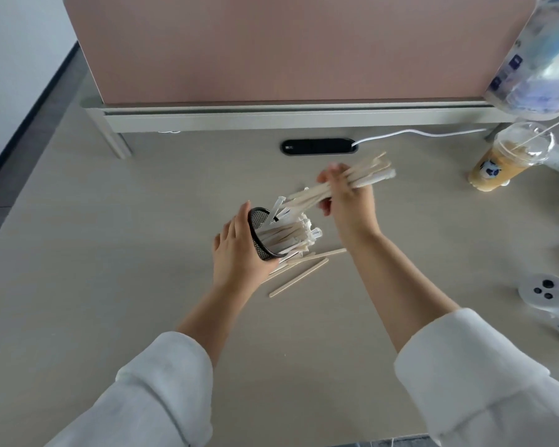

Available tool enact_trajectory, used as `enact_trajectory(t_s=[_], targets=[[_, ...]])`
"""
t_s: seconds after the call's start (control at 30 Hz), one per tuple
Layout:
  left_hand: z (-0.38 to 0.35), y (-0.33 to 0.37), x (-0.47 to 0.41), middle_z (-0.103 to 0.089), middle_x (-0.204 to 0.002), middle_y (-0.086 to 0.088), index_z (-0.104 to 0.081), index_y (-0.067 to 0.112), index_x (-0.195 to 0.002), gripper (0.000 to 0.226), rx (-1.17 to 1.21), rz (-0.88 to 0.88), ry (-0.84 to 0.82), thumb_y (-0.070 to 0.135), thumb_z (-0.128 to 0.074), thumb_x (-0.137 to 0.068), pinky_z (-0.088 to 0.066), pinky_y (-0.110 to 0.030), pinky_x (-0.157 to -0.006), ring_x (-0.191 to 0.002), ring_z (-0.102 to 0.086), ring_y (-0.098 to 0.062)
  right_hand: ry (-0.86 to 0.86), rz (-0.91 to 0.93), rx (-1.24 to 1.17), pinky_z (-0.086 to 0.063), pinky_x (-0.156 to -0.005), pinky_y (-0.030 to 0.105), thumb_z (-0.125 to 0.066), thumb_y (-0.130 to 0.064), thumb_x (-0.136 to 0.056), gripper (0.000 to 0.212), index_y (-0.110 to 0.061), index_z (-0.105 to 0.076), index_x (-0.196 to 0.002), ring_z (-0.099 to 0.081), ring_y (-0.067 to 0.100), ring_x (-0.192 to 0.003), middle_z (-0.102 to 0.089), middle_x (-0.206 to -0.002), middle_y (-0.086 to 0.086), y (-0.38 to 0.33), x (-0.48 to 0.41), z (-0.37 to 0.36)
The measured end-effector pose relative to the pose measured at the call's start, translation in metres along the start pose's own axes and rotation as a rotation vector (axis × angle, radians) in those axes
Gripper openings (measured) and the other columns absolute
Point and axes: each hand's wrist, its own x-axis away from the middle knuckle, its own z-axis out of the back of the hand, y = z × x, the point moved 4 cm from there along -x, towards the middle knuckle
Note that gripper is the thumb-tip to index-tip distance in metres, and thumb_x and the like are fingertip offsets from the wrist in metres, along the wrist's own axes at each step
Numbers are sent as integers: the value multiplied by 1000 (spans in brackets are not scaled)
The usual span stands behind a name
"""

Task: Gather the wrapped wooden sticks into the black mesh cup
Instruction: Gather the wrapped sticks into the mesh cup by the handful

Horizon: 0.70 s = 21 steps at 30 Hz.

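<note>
The black mesh cup [261, 230] lies tilted on its side at the middle of the desk, mouth to the right. My left hand [236, 250] grips it from the left. Several wrapped sticks [291, 235] poke out of its mouth. My right hand [349, 201] is shut on a bundle of wooden sticks [365, 177], held just above and to the right of the cup, slanting down-left toward its mouth. A few bare wooden sticks [299, 278] lie on the desk below the cup.
A pink divider panel [297, 46] on a grey rail closes the back. An iced drink cup [507, 156] stands at the right, a plastic bag [542, 56] above it. A white controller [549, 298] lies at right. A black cable port [318, 146] sits behind the hands.
</note>
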Motion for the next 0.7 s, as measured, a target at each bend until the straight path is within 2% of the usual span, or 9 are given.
enact_trajectory(t_s=[0.17, 0.23, 0.3, 0.37, 0.43, 0.5, 0.57, 0.63, 0.7], targets=[[-3, 8, -3, -49, -133, -7, -24, 9, -136, 111, 90, -13, -11, 38, -86, -49, -34, -38, -99, -121, -44, -27, -264, -45, 272, -48, -58, 16, -74, -22, -77, 3, -22, -70, -76, -63, 5, -64, -67, -71, -4, 22, 9, -20], [-2, 6, -3, -49, -132, -8, -24, 8, -136, 109, 126, 1, -15, 33, -85, -49, -35, -39, -99, -121, -45, -28, -218, 8, 341, -47, -72, 19, -69, -43, -73, 31, -22, -72, -96, -60, 7, -82, -68, -89, -9, 20, 8, -18], [0, 6, -4, -49, -132, -10, -25, 7, -136, 109, 153, 15, -4, 35, -85, -49, -36, -39, -98, -121, -45, -29, -123, 53, 340, -43, -90, 25, -51, -58, -75, 57, -22, -63, -118, -55, 11, -104, -65, -115, -6, 15, 4, -13], [2, 8, -5, -50, -131, -8, -25, 7, -136, 108, 160, 20, 4, 36, -85, -50, -36, -38, -97, -120, -45, -28, -113, 65, 360, -34, -108, 32, -40, -50, -88, 59, -17, -44, -138, -44, 17, -129, -51, -140, 0, 17, -2, -15], [2, 10, -7, -52, -128, -6, -28, 8, -134, 102, 163, 4, 8, 30, -84, -52, -35, -35, -96, -118, -46, -27, -229, 26, 567, -20, -118, 39, -31, -40, -99, 54, -17, -28, -147, -26, 22, -143, -34, -153, 3, 25, -5, -27], [2, 10, -9, -53, -127, -5, -30, 8, -133, 97, 147, -18, 18, 26, -83, -54, -33, -33, -97, -117, -46, -27, -383, -53, 728, -9, -120, 47, -24, -43, -100, 55, -21, -18, -150, -11, 19, -148, -23, -158, 0, 39, -6, -39], [3, 5, -12, -52, -129, -6, -29, 7, -134, 99, 131, -1, 32, 26, -82, -53, -32, -35, -99, -119, -45, -27, -432, -68, 698, -4, -121, 50, -22, -46, -99, 57, -23, -14, -151, -4, 18, -149, -15, -160, -3, 44, -9, -42], [6, -5, -16, -51, -129, -8, -30, 8, -134, 97, 121, 53, 75, 24, -82, -53, -31, -36, -99, -119, -45, -28, -325, -38, 580, -8, -121, 42, -23, -38, -101, 53, -20, -18, -150, -10, 20, -148, -18, -159, 0, 44, -22, -37], [11, -16, -21, -51, -129, -10, -30, 9, -134, 96, 112, 122, 154, 23, -82, -53, -32, -39, -98, -118, -45, -30, -202, -8, 640, -21, -116, 36, -30, -20, -100, 47, -14, -27, -147, -25, 25, -142, -30, -154, 6, 46, -37, -26]])
